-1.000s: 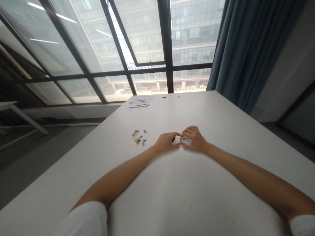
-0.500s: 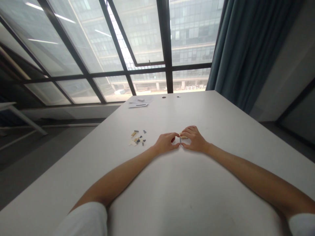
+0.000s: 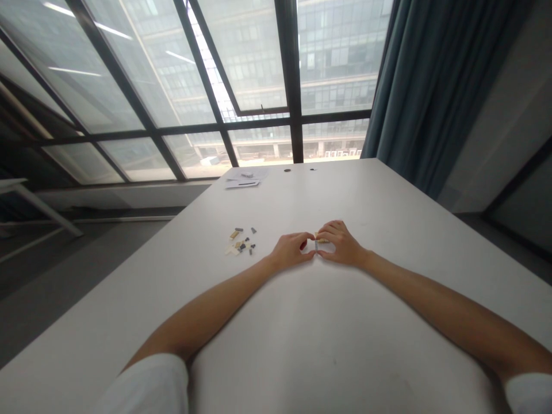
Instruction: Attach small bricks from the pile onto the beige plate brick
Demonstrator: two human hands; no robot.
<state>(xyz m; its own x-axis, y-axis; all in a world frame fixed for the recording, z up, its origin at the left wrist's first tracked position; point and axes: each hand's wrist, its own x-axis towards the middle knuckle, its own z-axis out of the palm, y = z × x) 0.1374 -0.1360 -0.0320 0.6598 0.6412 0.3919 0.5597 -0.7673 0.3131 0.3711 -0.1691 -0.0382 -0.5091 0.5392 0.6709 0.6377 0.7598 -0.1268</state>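
Both my hands rest on the white table (image 3: pixel 328 339), fingertips meeting. My left hand (image 3: pixel 291 249) and my right hand (image 3: pixel 340 242) are each closed in a pinch on a small tan and grey brick piece (image 3: pixel 318 241) held between them just above the tabletop. To the left of my left hand lies a small scatter of several loose tan, grey and white bricks (image 3: pixel 241 242).
At the table's far edge lie sheets of paper (image 3: pixel 245 178) and two small dark bits (image 3: pixel 288 170). Large windows stand behind the table, a dark teal curtain (image 3: pixel 431 86) hangs at the right. The table's left edge drops to grey floor.
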